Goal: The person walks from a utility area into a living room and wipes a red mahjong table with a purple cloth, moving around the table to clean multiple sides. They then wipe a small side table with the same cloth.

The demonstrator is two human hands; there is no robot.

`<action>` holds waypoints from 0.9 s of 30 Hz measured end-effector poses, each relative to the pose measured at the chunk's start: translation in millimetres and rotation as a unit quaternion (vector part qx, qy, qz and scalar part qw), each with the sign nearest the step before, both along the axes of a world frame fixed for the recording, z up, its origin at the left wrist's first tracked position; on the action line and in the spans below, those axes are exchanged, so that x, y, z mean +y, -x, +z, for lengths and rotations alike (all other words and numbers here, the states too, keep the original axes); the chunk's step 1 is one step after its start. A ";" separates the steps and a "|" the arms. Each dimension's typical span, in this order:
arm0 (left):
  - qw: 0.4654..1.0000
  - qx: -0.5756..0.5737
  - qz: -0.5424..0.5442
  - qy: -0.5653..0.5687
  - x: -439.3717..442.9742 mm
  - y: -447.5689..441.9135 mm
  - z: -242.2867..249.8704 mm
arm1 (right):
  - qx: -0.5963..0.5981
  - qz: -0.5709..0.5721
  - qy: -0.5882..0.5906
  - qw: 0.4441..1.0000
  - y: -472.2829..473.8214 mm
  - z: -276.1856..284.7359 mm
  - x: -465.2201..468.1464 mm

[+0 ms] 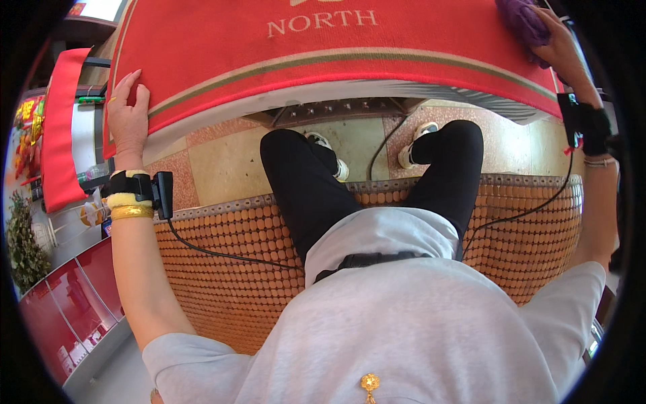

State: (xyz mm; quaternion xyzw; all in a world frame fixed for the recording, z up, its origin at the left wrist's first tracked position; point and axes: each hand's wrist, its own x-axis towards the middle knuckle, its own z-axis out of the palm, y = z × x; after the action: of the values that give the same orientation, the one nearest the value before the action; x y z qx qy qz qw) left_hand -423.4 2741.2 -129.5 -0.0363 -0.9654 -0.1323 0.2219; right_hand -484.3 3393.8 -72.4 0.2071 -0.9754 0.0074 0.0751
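A red mat with a tan and olive border band and pale lettering lies over a low surface in front of me. My left hand rests on its left edge, palm down, thumb apart from the fingers, holding nothing. At the far right corner, my right hand grips a bunched purple cloth against the mat. The cloth hides part of the palm and fingertips. Under the mat's front edge a whitish layer hangs down, with grey streaks at its right.
I sit on a seat covered with a wooden-bead mat. Black cables run from both wrist devices towards my waist. A red panel, a leafy plant and red cabinet fronts stand at the left. Tiled floor shows below.
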 end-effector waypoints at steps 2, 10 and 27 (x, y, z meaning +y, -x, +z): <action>1.000 0.013 -0.011 0.008 0.4 -0.2 0.4 | -0.008 -0.039 -0.023 0.999 5.8 -2.1 -5.5; 1.000 0.006 -0.006 0.010 -3.0 1.7 -1.9 | 0.009 0.015 0.032 0.999 -41.4 -0.7 -0.4; 1.000 0.008 -0.011 0.008 -3.8 3.2 -2.8 | -0.111 -0.019 0.063 0.992 -52.7 4.3 16.7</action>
State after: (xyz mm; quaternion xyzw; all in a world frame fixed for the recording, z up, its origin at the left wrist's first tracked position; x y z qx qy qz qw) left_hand -426.6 2737.4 -132.4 -0.0493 -0.9642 -0.1268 0.2278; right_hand -431.6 3410.5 -68.0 0.1814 -0.9790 0.0903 -0.0206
